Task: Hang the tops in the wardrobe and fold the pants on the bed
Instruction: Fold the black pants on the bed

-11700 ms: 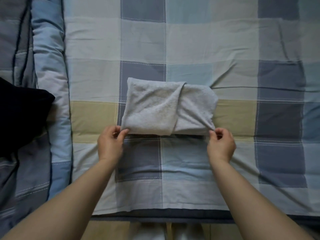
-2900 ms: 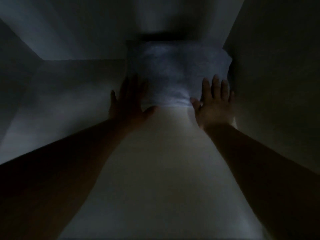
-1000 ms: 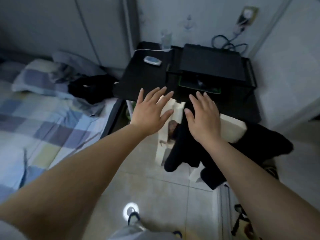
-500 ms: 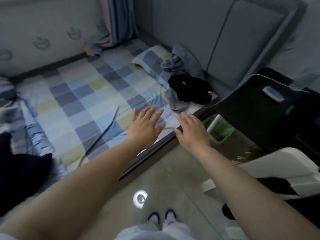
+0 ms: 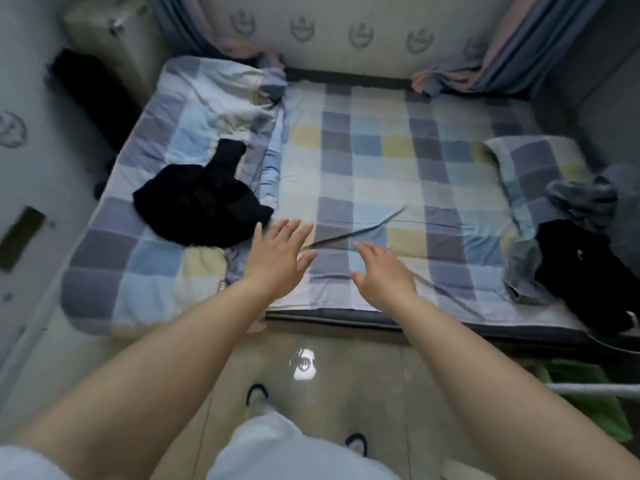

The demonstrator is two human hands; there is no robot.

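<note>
I face the bed (image 5: 374, 168) with its checked sheet. A crumpled black garment (image 5: 201, 202) lies on the folded quilt at the left. Another black garment (image 5: 585, 271) lies at the bed's right edge, beside a grey garment (image 5: 581, 199) on the pillow. My left hand (image 5: 277, 261) reaches out over the bed's front edge, fingers spread, just right of the left black garment and holding nothing. My right hand (image 5: 381, 271) is stretched beside it with straight fingers, also empty.
A folded checked quilt (image 5: 149, 237) covers the bed's left part. A pillow (image 5: 540, 174) lies at the right. Curtains (image 5: 512, 36) hang at the back wall. A dark object (image 5: 86, 91) leans at the left wall. Tiled floor (image 5: 311, 375) lies under my feet.
My view has swung left from the desk and chair to face the bed squarely. Both hands stay empty and open and now reach over the bed's front edge.
</note>
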